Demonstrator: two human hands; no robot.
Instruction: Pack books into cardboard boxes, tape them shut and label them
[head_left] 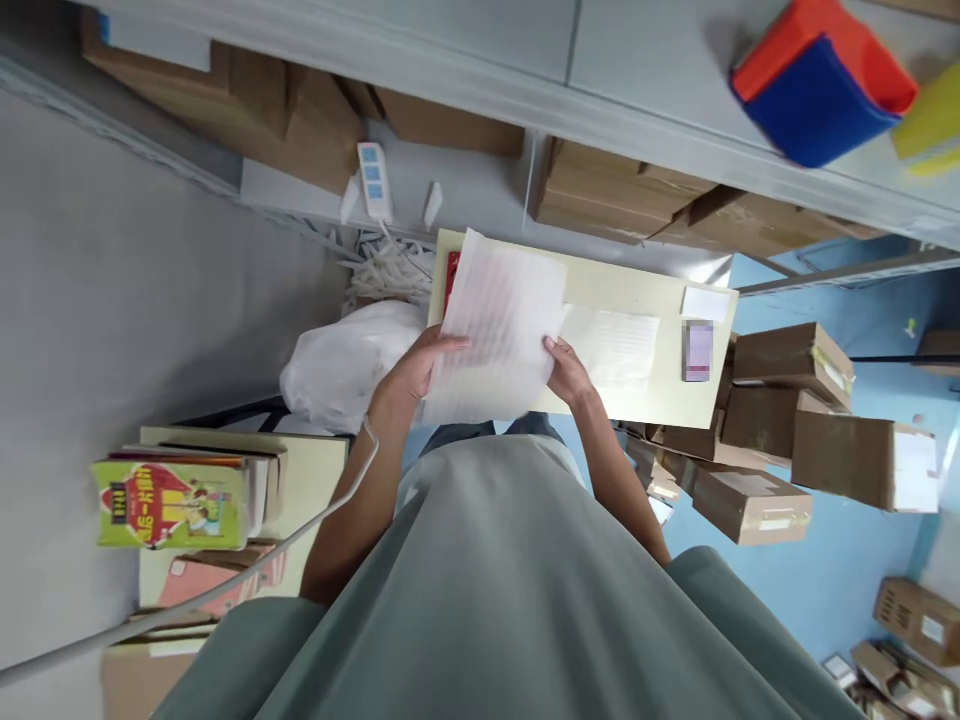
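No wording can be read with certainty: the green illustrated book (172,505) carries large Chinese characters on its red patch, and the dark print on the lower-right cardboard carton (913,618) is too small.

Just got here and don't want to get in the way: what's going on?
A person is holding a translucent white sheet over a pale yellow table, with the left hand and right hand at opposite sides. A pinkish tint shows through it; whether from inside or behind, I can't tell. Another white sheet lies on the table, with a small purple item toward the right end.
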